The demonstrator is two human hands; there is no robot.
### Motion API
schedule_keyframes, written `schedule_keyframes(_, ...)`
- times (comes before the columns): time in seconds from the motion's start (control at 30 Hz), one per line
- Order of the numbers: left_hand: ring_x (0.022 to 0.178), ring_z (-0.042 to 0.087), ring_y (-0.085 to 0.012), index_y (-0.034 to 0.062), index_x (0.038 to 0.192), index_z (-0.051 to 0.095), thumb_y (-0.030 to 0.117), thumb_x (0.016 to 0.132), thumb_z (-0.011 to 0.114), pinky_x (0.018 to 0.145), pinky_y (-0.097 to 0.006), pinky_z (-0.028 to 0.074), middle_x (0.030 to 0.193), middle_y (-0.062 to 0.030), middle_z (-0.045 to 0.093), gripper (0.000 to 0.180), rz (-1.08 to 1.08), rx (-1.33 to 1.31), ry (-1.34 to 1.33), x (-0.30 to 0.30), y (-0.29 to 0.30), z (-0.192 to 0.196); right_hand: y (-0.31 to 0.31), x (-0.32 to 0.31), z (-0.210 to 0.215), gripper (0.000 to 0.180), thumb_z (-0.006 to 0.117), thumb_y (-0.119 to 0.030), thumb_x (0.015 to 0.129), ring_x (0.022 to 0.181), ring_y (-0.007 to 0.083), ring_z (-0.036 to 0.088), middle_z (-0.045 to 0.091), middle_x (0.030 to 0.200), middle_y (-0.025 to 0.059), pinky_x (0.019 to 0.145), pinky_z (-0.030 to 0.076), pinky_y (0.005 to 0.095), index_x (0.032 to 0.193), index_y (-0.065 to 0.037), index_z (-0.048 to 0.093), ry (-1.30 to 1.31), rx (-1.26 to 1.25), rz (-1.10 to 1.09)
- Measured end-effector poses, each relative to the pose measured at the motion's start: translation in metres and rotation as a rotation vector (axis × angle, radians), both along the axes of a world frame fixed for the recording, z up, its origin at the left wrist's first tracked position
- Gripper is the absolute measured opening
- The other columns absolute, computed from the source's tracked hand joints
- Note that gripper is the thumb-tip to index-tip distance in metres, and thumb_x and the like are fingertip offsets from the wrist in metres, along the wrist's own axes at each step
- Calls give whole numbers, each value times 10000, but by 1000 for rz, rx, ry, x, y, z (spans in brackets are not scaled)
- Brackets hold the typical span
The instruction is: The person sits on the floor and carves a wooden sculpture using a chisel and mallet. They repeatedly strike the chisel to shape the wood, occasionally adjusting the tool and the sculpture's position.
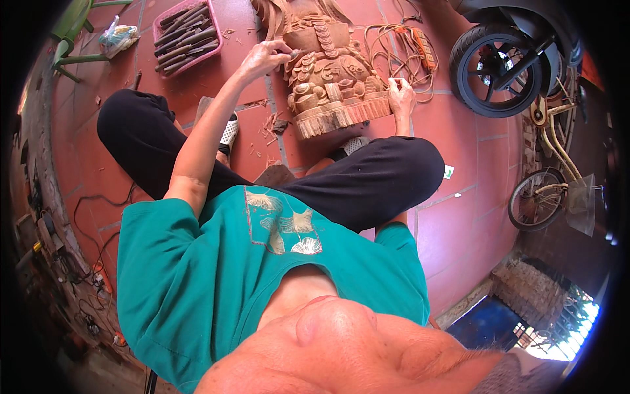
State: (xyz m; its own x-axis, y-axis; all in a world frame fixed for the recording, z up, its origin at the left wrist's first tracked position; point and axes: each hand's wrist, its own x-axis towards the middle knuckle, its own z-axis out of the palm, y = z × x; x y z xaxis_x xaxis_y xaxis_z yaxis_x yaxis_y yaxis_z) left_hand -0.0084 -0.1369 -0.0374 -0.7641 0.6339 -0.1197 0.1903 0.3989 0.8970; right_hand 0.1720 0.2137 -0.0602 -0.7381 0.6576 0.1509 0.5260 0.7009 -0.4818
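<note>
A brown wood carving [328,69], cut with rounded relief shapes, lies on the tiled floor beyond my crossed legs. Its flat, rough base edge [342,118] faces me. My left hand [266,58] reaches to the carving's left side, fingers pinched around a small greyish piece too small to name, held against or just above the wood. At the lower right corner of the carving is my right hand [401,97]. Its fingers are curled close to the wood, and whatever they may grip is hidden.
Many dark-handled carving tools fill a pink basket [158,33] at the far left. Wood chips [270,128] litter the floor. Coiled cable and an orange power strip [425,49] lie right of the carving. A motorbike wheel [495,69] and bicycle wheel [537,199] stand farther right.
</note>
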Motion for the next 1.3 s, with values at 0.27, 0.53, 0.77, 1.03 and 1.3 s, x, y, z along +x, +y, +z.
schedule_keyframes(0.27,769,676,-184,126,1012,713,304,854,657,687,-367,535,843,-75,710,244,51,-380,-20,-15,-15,-16,11,-1,-15,276,648,-310,878,763,248,714,720,768,109,689,515,345,961,-55,712,33,-17,40)
schedule_keyframes(0.53,958,678,-288,139,1030,715,357,857,649,833,-428,518,966,-109,721,286,43,-328,162,-6,-1,-13,4,0,-5,272,646,-319,882,745,235,704,719,755,83,680,505,331,947,-64,714,36,-22,34)
schedule_keyframes(0.77,769,702,-246,115,1007,720,302,879,644,763,-416,534,835,-105,721,239,-10,-539,144,-12,-13,-3,7,3,-5,278,649,-334,878,754,257,701,716,786,111,683,507,350,946,-74,720,42,-7,47)
schedule_keyframes(1.03,784,690,-231,136,984,740,323,829,684,724,-392,544,860,-104,724,250,13,-519,189,-20,-35,-1,7,1,-7,273,656,-327,874,763,270,702,717,804,127,679,511,363,952,-74,722,57,-36,49)
schedule_keyframes(1.3,896,686,-242,143,1021,731,344,842,679,807,-402,527,920,-79,725,273,37,-292,82,-13,-16,-24,6,1,-5,270,652,-326,881,766,259,703,722,817,109,684,513,354,963,-78,721,24,-43,35)
